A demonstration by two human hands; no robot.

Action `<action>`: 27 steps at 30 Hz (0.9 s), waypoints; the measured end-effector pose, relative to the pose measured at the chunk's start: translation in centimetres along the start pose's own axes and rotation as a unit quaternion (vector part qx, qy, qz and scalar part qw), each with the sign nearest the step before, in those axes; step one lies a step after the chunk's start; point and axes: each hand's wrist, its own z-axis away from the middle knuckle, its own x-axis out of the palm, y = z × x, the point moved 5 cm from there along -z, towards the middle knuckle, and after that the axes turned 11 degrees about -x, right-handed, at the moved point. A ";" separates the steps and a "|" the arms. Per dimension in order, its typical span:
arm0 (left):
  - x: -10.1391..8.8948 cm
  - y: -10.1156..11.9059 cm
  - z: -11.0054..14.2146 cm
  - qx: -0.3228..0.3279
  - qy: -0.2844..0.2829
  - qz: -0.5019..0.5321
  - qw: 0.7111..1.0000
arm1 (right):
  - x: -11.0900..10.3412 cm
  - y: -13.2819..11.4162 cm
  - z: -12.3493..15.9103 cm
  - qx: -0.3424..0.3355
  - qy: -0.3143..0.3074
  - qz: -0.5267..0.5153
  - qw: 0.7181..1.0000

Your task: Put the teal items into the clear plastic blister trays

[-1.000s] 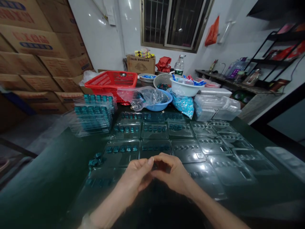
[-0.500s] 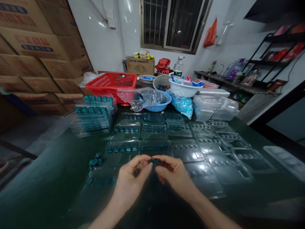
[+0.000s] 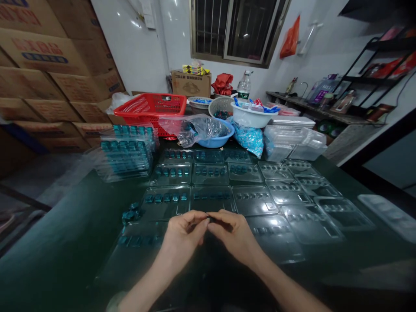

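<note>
My left hand [image 3: 186, 232] and my right hand [image 3: 234, 232] meet at the fingertips over the dark green table [image 3: 78, 225]. Pinched between both is a small dark piece [image 3: 210, 219], mostly hidden by the fingers; its kind I cannot make out. Beyond the hands lie rows of clear plastic blister trays [image 3: 253, 201]. Those on the left hold small teal translucent pieces [image 3: 166, 198] in their pockets. A little heap of loose teal pieces [image 3: 131, 212] sits left of my left hand, at a tray's corner.
Filled trays form a stack [image 3: 125, 151] at the back left, before a red basket [image 3: 152, 108]. A blue basin [image 3: 214, 136] with a plastic bag, a white basin [image 3: 251, 115], a blue patterned bag [image 3: 248, 138] and clear containers [image 3: 292, 143] line the back. Cartons [image 3: 42, 52] stand left.
Both hands have drawn closer together at the fingertips, so less of the small dark piece shows. The camera view has tipped slightly downward.
</note>
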 end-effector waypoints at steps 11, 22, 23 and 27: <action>0.6 0.1 -0.5 0.067 0.050 -0.043 0.996 | 0.6 -0.6 0.5 -0.027 0.064 0.058 0.996; 1.7 -1.3 -1.3 -0.073 -0.127 0.162 0.976 | -0.4 0.2 1.5 0.040 0.047 -0.139 0.988; 1.8 -1.5 -1.4 -0.075 -0.135 0.165 0.974 | -0.6 0.3 1.5 0.044 0.052 -0.142 0.987; 2.0 -0.7 -1.2 -0.039 -0.128 0.098 0.986 | -1.2 0.6 1.5 0.062 0.069 -0.136 0.986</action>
